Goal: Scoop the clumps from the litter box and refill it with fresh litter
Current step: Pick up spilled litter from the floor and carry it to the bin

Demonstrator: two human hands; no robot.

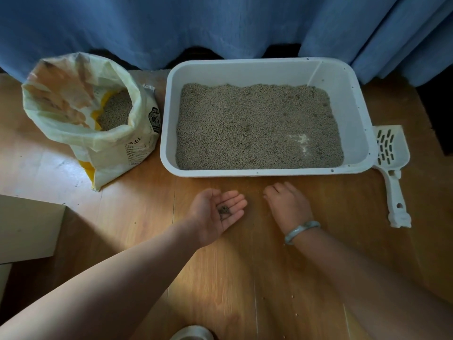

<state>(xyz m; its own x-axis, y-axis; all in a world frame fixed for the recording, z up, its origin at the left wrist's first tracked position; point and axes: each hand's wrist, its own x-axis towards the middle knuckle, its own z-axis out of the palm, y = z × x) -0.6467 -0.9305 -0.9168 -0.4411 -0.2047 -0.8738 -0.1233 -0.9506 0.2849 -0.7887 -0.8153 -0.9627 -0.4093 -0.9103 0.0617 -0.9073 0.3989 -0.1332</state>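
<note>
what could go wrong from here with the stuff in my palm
The dark crumbs lie loose on the flat, open left hand; a tilt could drop them on the floor.
The open litter bag slumps with nothing propping it; a nudge might tip it and spill litter.
A few stray pellets lie on the floor near you, easy to miss.

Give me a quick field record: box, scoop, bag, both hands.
litter box: white, litter spread inside, on the wooden floor
scoop: lying on floor, right of box, untouched
litter bag: open, upright, left of box
left hand: palm up, few dark granules on it
right hand: palm down near floor, fingers bent, tips hidden
</note>
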